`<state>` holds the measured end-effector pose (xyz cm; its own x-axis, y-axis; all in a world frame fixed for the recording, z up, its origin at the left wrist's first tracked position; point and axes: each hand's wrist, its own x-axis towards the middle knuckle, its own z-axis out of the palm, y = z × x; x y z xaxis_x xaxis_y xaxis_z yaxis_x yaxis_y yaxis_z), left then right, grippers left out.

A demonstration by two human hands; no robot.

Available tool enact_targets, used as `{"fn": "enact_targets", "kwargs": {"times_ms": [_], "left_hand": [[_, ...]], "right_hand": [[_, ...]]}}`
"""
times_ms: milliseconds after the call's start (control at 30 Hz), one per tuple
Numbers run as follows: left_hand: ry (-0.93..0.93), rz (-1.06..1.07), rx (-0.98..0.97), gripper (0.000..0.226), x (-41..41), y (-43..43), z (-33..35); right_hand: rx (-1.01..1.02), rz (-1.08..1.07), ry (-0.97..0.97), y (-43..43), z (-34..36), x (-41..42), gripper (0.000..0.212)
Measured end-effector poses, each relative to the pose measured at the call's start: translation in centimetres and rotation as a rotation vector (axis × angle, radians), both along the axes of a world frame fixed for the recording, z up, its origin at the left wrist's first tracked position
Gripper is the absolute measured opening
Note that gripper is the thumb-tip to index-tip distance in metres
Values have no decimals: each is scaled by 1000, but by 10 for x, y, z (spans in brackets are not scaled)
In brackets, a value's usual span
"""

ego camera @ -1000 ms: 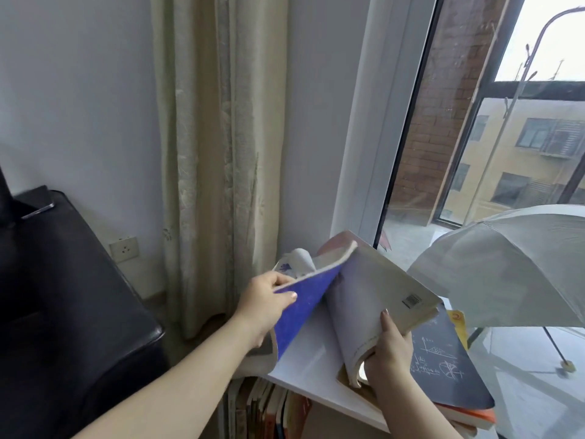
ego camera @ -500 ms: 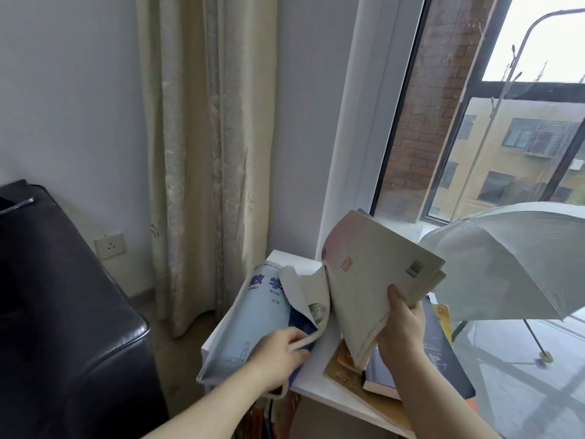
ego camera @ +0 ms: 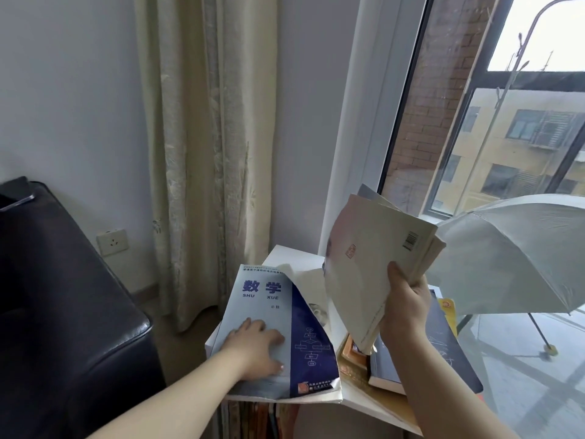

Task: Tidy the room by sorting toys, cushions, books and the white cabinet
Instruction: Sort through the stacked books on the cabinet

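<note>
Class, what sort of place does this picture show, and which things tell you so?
Probably a living room or study corner at home: a dark sofa, a long curtain beside a large window, and textbooks lying on a white cabinet.

Two bare hands, left hand [ego camera: 256,346], right hand [ego camera: 406,304], on bare, slim forearms; short nails.

The blue book [ego camera: 262,312] carries the large title "数学" on its cover, with "SHU XUE" in capitals just beneath. The small line above the title and the publisher's print at its lower edge are too fine to read. To its right, the cream book [ego camera: 373,258] shows a barcode [ego camera: 411,239] and a red seal [ego camera: 350,251], both illegible.
</note>
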<state>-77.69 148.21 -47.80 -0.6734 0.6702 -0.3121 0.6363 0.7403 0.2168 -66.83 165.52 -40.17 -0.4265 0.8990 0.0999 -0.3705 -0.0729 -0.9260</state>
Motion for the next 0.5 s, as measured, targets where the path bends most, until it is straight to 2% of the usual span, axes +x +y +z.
{"fn": "enact_targets", "kwargs": {"times_ms": [167,233,300,367,400,500], "left_hand": [[69,-46,50,66,2,9,-6],[-42,4,104,69,0,11,3],[-359,153,350,56,-1,12,20],[-679,287,696,25,5,14,45],[-824,341,858,23,8,14,58],[-1259,351,1319,58,10,12,97]], "right_hand": [[15,-39,-4,5,0,6,21],[40,-41,2,6,0,7,19],[119,-35,-2,2,2,7,14],[225,-52,-1,-3,3,7,14],[284,-54,1,-7,4,7,18],[499,-26,-5,-23,6,3,18]]}}
